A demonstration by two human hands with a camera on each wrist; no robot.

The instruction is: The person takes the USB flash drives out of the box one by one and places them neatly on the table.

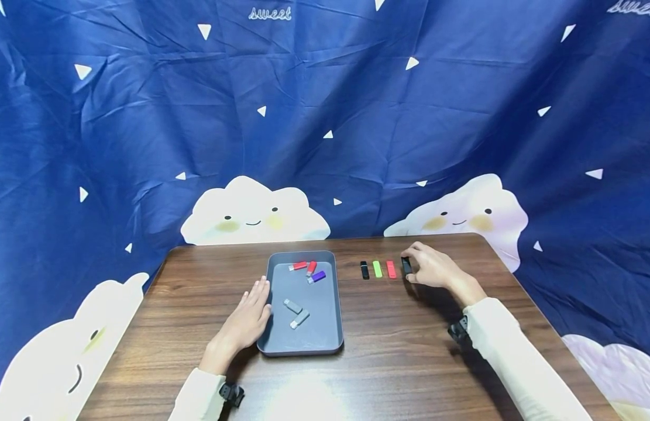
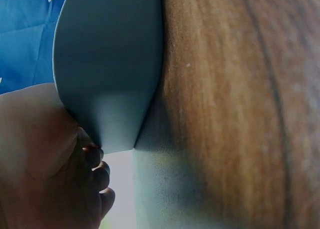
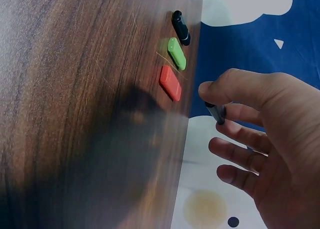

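Between its thumb and fingers my right hand point(image 1: 432, 266) pinches a dark USB flash drive point(image 1: 406, 266), at the right end of a row on the table. The same drive point(image 3: 216, 112) shows partly behind the thumb in the right wrist view. Left of it lie a red flash drive point(image 1: 391, 269), a green one point(image 1: 377, 269) and a black one point(image 1: 364, 270). My left hand point(image 1: 246, 318) rests against the left side of a grey tray point(image 1: 316, 321), fingers extended. Seen from the left wrist, the hand point(image 2: 45, 159) touches the tray wall point(image 2: 107, 64).
Inside the tray, two red flash drives point(image 1: 298, 266) and a purple one point(image 1: 316, 277) lie near the far end. Two grey drives point(image 1: 292, 306) lie nearer its middle. Behind the wooden table point(image 1: 398, 362) hangs a blue curtain point(image 1: 356, 117) with cloud prints.
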